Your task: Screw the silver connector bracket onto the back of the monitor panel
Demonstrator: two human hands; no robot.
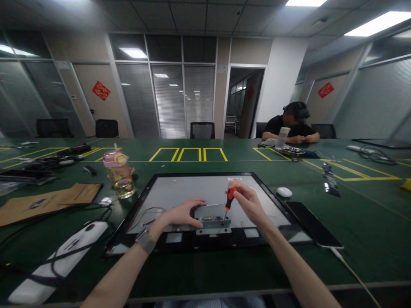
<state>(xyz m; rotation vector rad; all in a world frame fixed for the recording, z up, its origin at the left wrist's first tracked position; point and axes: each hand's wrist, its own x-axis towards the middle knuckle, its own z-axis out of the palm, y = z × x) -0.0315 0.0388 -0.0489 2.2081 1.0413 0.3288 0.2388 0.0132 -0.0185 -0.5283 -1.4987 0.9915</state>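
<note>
My right hand [246, 200] grips an orange-and-black screwdriver [230, 198], its shaft pointing down. The tip meets the right end of a metal bracket [213, 230] with display connectors along its upright face. My left hand [186, 212] holds the bracket's left side, thumb at the front and fingers behind. The bracket sits near the front edge of a flat display panel [180, 184], which lies back side up with a black frame. Loose thin wires [146, 216] lie on the panel left of the bracket. Exactly what the screwdriver tip touches is too small to make out.
Left of the panel are a pink-topped drink bottle [118, 175], a brown paper bag [48, 201] and a white power strip [61, 261] with cables. A phone [313, 223] and white case [284, 192] lie right. Another person [290, 124] sits across the green table [369, 239].
</note>
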